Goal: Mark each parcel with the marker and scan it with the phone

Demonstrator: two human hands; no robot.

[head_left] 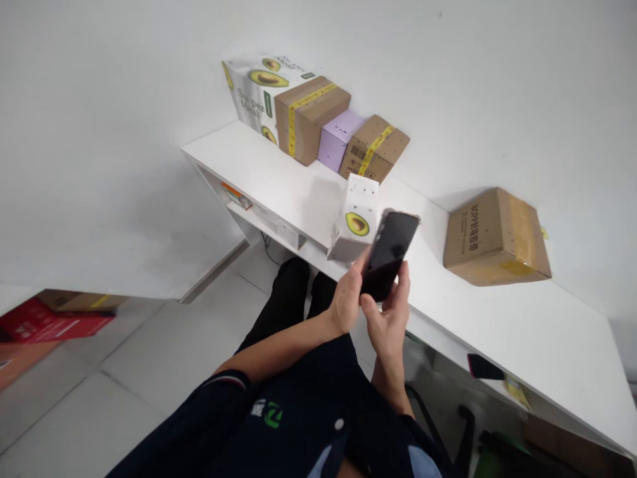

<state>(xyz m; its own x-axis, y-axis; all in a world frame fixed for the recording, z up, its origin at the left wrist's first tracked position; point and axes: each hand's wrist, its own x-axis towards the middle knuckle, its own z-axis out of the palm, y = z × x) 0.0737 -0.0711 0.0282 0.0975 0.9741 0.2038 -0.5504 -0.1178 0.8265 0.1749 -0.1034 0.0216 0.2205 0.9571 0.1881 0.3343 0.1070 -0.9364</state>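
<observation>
A dark-screened smartphone [391, 252] in a clear case is held up in front of my body, over the desk's near edge. My left hand [347, 297] grips its lower left side. Around its lower right side are the fingers of my right hand [389, 318], with the thumb at the bottom of the screen. Just behind the phone, a white box with an avocado picture [356, 211] stands on the desk. The phone covers part of its right side in my view.
Along the wall on the white desk [502, 322] stand a large avocado-print box [253, 99], a taped brown carton [311, 119], a lilac box [340, 141] and another carton [373, 149]. A bigger carton [497, 239] sits to the right. Below are shelves and a chair [465, 431].
</observation>
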